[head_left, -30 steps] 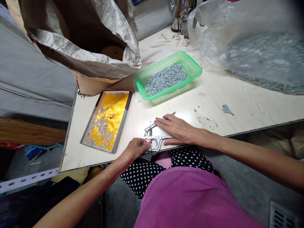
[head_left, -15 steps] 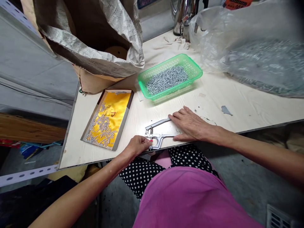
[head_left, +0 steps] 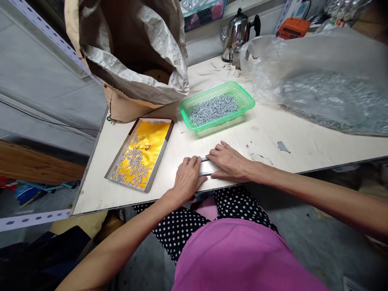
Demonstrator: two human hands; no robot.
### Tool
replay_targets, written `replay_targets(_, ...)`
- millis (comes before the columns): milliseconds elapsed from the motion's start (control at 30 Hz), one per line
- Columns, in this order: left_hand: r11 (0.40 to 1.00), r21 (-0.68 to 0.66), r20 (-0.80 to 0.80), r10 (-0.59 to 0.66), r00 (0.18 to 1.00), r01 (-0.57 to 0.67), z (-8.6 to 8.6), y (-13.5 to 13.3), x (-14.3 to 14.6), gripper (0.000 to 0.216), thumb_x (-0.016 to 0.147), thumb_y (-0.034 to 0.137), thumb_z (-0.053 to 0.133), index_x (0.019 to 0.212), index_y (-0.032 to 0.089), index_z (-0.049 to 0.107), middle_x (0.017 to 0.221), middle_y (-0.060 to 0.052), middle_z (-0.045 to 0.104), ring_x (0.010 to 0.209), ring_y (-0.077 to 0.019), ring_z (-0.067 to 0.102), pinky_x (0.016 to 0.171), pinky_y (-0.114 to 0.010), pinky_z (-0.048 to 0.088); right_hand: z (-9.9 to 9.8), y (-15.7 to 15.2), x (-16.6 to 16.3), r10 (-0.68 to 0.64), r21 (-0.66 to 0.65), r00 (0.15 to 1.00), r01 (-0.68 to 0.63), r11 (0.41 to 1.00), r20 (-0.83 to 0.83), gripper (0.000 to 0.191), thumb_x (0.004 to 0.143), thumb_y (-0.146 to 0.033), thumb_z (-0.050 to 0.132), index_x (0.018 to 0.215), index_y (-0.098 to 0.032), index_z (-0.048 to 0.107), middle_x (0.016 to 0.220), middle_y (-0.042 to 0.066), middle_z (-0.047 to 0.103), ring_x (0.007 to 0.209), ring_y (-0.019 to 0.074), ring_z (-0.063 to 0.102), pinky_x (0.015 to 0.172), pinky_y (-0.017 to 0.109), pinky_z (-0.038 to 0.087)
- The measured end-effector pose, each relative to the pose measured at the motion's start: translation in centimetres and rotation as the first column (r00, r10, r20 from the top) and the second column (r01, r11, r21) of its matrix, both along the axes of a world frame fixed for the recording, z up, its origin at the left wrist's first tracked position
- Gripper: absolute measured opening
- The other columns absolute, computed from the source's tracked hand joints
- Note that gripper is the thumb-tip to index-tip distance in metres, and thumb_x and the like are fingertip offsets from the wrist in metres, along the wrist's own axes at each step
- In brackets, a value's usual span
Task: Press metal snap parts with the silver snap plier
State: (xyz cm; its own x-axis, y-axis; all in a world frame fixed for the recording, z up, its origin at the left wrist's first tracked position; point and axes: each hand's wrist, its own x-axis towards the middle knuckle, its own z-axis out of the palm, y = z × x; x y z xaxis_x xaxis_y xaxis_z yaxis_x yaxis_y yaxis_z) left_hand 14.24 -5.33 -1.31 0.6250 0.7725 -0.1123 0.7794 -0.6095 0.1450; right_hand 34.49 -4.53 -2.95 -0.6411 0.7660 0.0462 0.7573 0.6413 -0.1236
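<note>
A silver hand press tool [head_left: 206,168] lies near the table's front edge, mostly covered by both hands. My left hand [head_left: 188,178] rests over its head end, fingers curled down on it. My right hand [head_left: 228,161] lies on its handles, fingers bent over them and pressing down. To the left sits a yellow-lined shallow box [head_left: 140,152] with several small metal pieces. Behind the hands stands a green plastic basket [head_left: 248,100] filled with small silver screws.
A large woven sack in a cardboard box [head_left: 136,56] stands at the back left. A clear plastic bag of metal parts [head_left: 327,89] covers the right of the table. A steel kettle [head_left: 238,34] stands at the back. The white table edge [head_left: 127,205] runs just before my lap.
My left hand moved from the tool's front tip up onto its head, covering it. My right hand shifted left along the handles, which closed together. The camera tilted upward.
</note>
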Motion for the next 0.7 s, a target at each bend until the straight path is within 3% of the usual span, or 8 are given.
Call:
replay_targets(167,0.999,-0.031,-0.042,-0.036,0.998,0.035,-0.7,2.2,0.0,0.051,0.084,0.038,0.066,0.126,0.012,0.051,0.117,-0.013,0.057,0.106,-0.0286,0.048,0.089,-0.041,0.044,0.2,1.2,-1.1,0.002,-0.028,0.999,-0.001,1.0,0.051,0.043,0.079,-0.047,0.072,0.104,-0.012,0.063,0.101,0.012,0.063,0.093,0.0266,0.051,0.081,0.039,0.038)
replay_targets(367,0.997,-0.071,0.093,0.042,0.995,-0.035,-1.6,3.0,-0.3,0.026,0.083,0.037,0.066,0.1,0.017,0.062,0.099,-0.006,0.061,0.096,-0.0243,0.052,0.082,-0.037,0.045,1.0,1.9,-1.9,0.033,-0.135,0.99,-0.014,0.991,0.14,0.018,0.09,-0.029,0.06,0.098,-0.012,0.064,0.099,0.011,0.064,0.092,0.0233,0.054,0.072,0.032,0.038)
replay_targets(500,0.995,-0.085,0.144,0.059,0.988,-0.047,-2.1,3.0,-0.4,0.015,0.085,0.033,0.066,0.088,0.019,0.062,0.091,-0.004,0.062,0.092,-0.0219,0.054,0.079,-0.034,0.046,1.2,1.9,-2.2,0.073,-0.218,0.988,-0.042,0.975,0.136,0.016,0.094,-0.021,0.052,0.1,-0.012,0.063,0.097,0.01,0.065,0.089,0.0215,0.056,0.073,0.031,0.038)
replay_targets(600,0.996,-0.068,0.123,0.057,0.991,-0.049,-1.8,3.0,-0.3,0.015,0.085,0.034,0.066,0.087,0.019,0.063,0.092,-0.005,0.063,0.094,-0.0225,0.055,0.08,-0.034,0.047,0.9,2.2,-2.0,0.094,-0.206,0.989,-0.069,0.976,0.115,0.016,0.094,-0.023,0.053,0.099,-0.012,0.064,0.097,0.01,0.064,0.09,0.0219,0.055,0.074,0.031,0.038)
replay_targets(700,0.995,0.012,0.078,0.096,0.992,-0.097,-1.4,2.1,-0.2,0.029,0.084,0.037,0.068,0.104,0.017,0.062,0.103,-0.007,0.064,0.101,-0.0258,0.056,0.085,-0.038,0.049,0.7,3.1,-1.3,0.062,-0.16,0.993,-0.045,0.986,0.098,0.03,0.088,-0.036,0.063,0.105,-0.012,0.065,0.104,0.014,0.061,0.096,0.0257,0.052,0.076,0.032,0.039)
